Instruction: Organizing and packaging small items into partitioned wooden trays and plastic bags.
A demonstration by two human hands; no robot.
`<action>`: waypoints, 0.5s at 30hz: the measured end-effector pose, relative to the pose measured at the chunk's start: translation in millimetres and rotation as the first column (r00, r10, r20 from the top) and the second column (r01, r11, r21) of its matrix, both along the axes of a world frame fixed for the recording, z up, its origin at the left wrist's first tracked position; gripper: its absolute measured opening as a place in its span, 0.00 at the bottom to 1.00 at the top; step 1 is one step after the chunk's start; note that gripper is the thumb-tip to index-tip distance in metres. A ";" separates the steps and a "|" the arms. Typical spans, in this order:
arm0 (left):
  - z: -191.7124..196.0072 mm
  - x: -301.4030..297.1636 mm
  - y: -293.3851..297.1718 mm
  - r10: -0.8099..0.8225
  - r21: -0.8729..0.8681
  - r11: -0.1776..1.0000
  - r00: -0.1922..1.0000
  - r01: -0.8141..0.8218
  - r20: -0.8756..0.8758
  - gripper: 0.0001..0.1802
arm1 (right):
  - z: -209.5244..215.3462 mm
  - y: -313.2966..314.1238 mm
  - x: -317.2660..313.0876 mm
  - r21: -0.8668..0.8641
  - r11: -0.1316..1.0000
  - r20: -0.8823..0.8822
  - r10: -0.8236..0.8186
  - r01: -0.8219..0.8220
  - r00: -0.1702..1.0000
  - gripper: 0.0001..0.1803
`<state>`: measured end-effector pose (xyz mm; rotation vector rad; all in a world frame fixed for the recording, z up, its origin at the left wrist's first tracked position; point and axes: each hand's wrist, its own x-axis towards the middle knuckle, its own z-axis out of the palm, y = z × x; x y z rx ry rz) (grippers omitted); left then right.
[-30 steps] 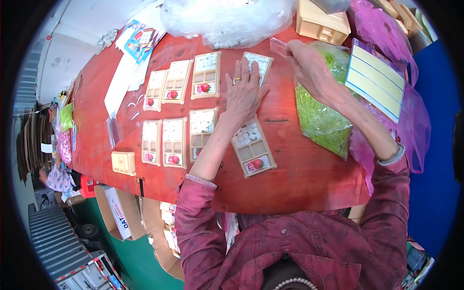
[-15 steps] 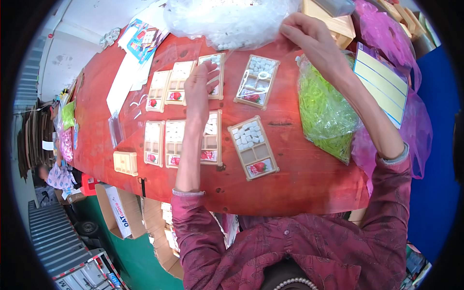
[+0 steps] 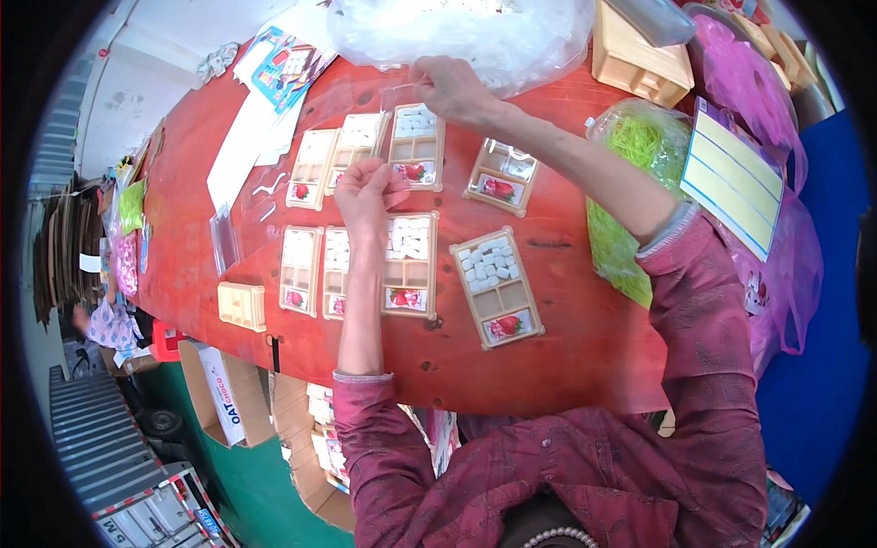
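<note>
Several beige compartment trays (image 3: 498, 300) lie in two rows on the red table (image 3: 566, 347). Small white blocks (image 3: 490, 263) fill the upper part of most, and a card with a strawberry picture (image 3: 507, 326) sits at the lower end. My left hand (image 3: 367, 190) hovers between the two rows with thumb and fingers pinched; what they hold is hidden. Above the upper row, my right hand (image 3: 452, 89) has its fingertips pressed together by a faint clear edge, too unclear to name. My right forearm covers the top of the upper right tray (image 3: 500, 173).
A large clear bag (image 3: 466, 36) lies at the far edge. To the right are a bag of green shreds (image 3: 630, 155), a wooden box (image 3: 639, 59), a striped yellow sheet (image 3: 734, 178) and pink bags (image 3: 776, 274). An open carton (image 3: 206, 388) stands below left. Another person (image 3: 114, 329) is at far left.
My right hand has swept left from beside the large clear bag to above the upper row. My left hand has come slightly nearer, its fingers now pinched. The view has shifted slightly.
</note>
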<state>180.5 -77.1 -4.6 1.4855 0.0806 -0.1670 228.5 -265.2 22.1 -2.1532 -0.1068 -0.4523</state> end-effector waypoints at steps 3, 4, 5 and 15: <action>-3.8 2.3 -4.0 -0.037 0.156 0.987 0.997 0.026 0.071 0.07 | -27.0 -1.7 20.1 -0.173 0.985 0.064 0.002 0.009 0.998 0.08; -2.7 1.8 -2.1 -0.078 0.270 0.962 0.992 0.048 0.099 0.07 | -28.1 1.5 22.7 -0.224 0.974 0.081 0.002 0.016 0.997 0.07; -2.0 2.8 -1.0 -0.086 0.368 0.929 0.988 0.033 0.129 0.08 | -29.3 3.2 24.7 -0.227 0.974 0.081 0.008 0.010 0.997 0.07; -8.7 10.8 -1.0 -0.252 0.783 0.566 0.851 -0.257 0.461 0.13 | -48.4 5.2 26.3 -0.310 0.951 0.046 0.019 -0.004 0.999 0.08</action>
